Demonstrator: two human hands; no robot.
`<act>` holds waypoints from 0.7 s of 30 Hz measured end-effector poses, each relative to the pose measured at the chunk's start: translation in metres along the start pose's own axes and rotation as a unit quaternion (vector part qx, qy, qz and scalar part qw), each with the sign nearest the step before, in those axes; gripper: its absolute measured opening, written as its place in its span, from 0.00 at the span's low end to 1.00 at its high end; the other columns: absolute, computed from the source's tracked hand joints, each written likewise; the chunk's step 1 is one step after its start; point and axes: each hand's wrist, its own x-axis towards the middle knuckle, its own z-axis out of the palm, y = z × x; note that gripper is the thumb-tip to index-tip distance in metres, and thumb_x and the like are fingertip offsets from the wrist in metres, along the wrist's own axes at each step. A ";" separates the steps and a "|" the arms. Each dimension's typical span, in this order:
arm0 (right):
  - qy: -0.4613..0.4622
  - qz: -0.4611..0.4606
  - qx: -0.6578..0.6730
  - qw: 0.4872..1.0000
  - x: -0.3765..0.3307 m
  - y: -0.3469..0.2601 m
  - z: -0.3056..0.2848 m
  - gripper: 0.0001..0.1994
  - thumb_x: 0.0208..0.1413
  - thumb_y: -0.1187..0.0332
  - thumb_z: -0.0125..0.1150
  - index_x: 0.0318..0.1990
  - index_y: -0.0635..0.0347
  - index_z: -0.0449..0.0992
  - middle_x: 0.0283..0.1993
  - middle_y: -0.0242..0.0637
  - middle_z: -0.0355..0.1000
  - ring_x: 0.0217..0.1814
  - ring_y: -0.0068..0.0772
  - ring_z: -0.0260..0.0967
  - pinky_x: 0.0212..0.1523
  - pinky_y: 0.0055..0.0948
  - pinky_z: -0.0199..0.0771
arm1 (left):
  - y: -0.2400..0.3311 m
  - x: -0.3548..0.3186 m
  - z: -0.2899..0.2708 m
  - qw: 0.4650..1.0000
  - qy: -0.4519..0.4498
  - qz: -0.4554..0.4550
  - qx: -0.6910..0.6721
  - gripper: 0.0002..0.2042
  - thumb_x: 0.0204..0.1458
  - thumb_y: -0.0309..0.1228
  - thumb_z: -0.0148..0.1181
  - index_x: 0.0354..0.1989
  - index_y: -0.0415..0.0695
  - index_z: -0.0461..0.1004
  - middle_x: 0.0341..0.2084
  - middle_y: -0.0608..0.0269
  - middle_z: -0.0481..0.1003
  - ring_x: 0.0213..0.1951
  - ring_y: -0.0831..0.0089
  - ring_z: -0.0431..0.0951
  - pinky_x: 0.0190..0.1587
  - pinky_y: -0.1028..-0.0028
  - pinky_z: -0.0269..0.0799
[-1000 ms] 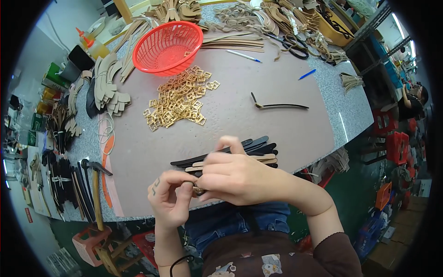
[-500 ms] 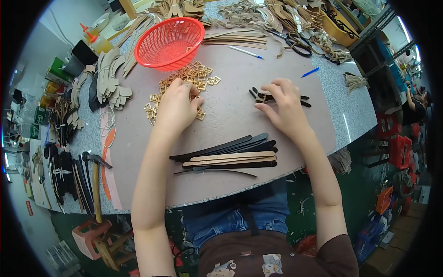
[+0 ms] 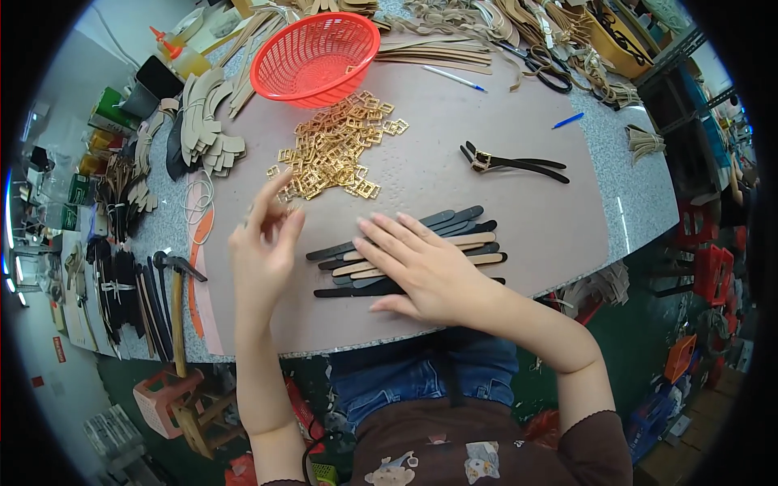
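A bundle of black and tan leather straps [image 3: 474, 240] lies near the table's front edge. My right hand [image 3: 417, 271] rests flat across it, fingers stretched out. Left of the straps, my left hand [image 3: 263, 255] is raised with its fingers curled toward the thumb; blur hides what they pinch, if anything. Just beyond it is a heap of gold square buckles [image 3: 332, 154]. Farther right, a pair of black straps [image 3: 527, 164] lies by itself, with a gold buckle [image 3: 480, 161] around them near their left end.
A red plastic basket [image 3: 263, 73] stands behind the buckles. Pens [image 3: 454, 78], scissors [image 3: 547, 69] and strap bundles lie along the back. At the left edge are a hammer [image 3: 177, 308], beige leather pieces [image 3: 203, 121] and a white cord [image 3: 194, 209].
My right hand has let go of the buckled black straps and come down onto the strap bundle. My left hand has drawn back from the buckle heap toward me. The view has shifted slightly.
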 end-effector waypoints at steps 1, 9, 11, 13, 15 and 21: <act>-0.001 -0.001 0.000 1.000 0.000 -0.002 0.000 0.37 0.64 0.46 0.52 0.71 0.64 0.58 0.78 0.49 0.52 0.81 0.46 0.47 0.79 0.44 0.40 | -0.006 -0.010 -0.010 0.999 -0.016 0.005 0.047 0.11 0.53 0.20 0.62 0.44 0.39 0.81 0.28 0.69 0.76 0.28 0.79 0.67 0.33 0.80 0.63; 0.074 0.020 0.051 0.996 0.006 -0.007 -0.010 0.22 0.61 0.56 0.57 0.55 0.64 0.73 0.60 0.45 0.69 0.65 0.42 0.64 0.67 0.36 0.58 | -0.011 -0.067 -0.031 0.991 -0.007 -0.102 -0.090 0.10 0.58 0.18 0.59 0.46 0.37 0.79 0.29 0.64 0.77 0.29 0.79 0.71 0.35 0.81 0.69; 0.082 0.028 0.058 0.995 0.009 -0.005 -0.011 0.19 0.61 0.58 0.58 0.52 0.63 0.75 0.56 0.43 0.71 0.62 0.40 0.67 0.64 0.35 0.61 | -0.007 -0.069 -0.023 0.983 0.000 -0.130 -0.131 0.09 0.59 0.18 0.58 0.47 0.36 0.79 0.29 0.63 0.77 0.29 0.79 0.72 0.35 0.81 0.70; 0.035 0.012 0.004 0.999 0.014 -0.007 -0.011 0.13 0.60 0.62 0.59 0.46 0.62 0.75 0.51 0.40 0.71 0.54 0.37 0.67 0.58 0.31 0.62 | -0.003 -0.069 -0.014 0.972 -0.010 -0.147 -0.185 0.08 0.61 0.19 0.57 0.47 0.36 0.77 0.29 0.62 0.77 0.29 0.79 0.73 0.35 0.81 0.72; -0.010 -0.004 -0.050 0.999 0.018 -0.008 -0.011 0.07 0.59 0.67 0.60 0.39 0.60 0.76 0.45 0.36 0.71 0.47 0.34 0.68 0.51 0.28 0.63 | -0.001 -0.067 -0.009 0.957 -0.021 -0.163 -0.238 0.07 0.62 0.19 0.56 0.47 0.36 0.75 0.30 0.60 0.77 0.29 0.78 0.74 0.36 0.82 0.73; 0.009 -0.042 -0.097 0.994 0.023 -0.007 -0.013 0.04 0.58 0.72 0.60 0.39 0.59 0.75 0.43 0.34 0.72 0.42 0.34 0.66 0.47 0.26 0.61 | -0.012 -0.066 -0.003 0.946 -0.078 -0.154 -0.276 0.07 0.63 0.20 0.54 0.48 0.37 0.72 0.30 0.60 0.77 0.29 0.78 0.75 0.34 0.82 0.73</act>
